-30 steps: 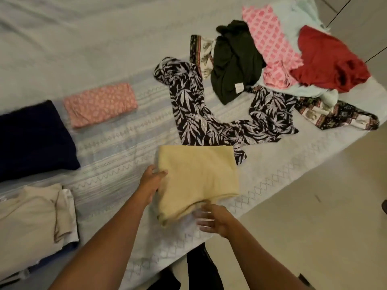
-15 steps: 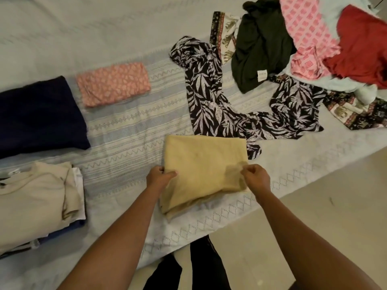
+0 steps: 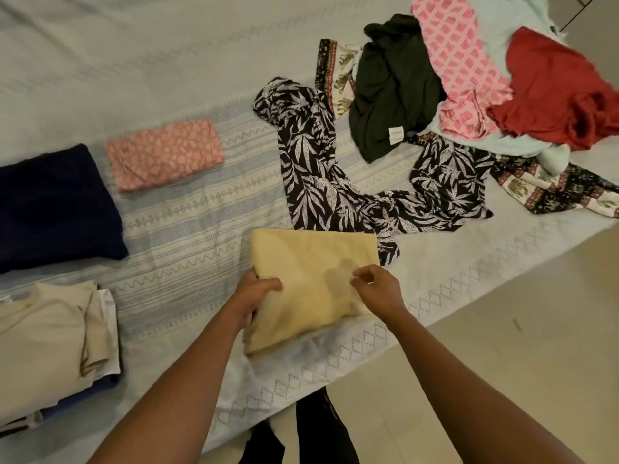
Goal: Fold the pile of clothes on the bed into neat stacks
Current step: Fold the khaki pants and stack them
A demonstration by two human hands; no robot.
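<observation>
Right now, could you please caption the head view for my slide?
Left hand grips a folded yellow cloth at the bed edge, right hand over it; unfolded pile beyond.

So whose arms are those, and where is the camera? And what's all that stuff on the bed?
Those are a person's own two arms. The camera sits on their head and looks down, so you see what they see. They stand beside a bed, folding clothes. The left hand grips the left edge of a folded yellow cloth, thumb on top. The right hand has its fingers curled at the cloth's right side; I can't tell if it is pinching it. Finished pieces lie on the left: a folded navy garment, a folded pink patterned cloth and a beige stack. Waiting farther back and to the right are a leaf-print garment, a dark green garment, a pink diamond-print garment and a red garment.
</observation>
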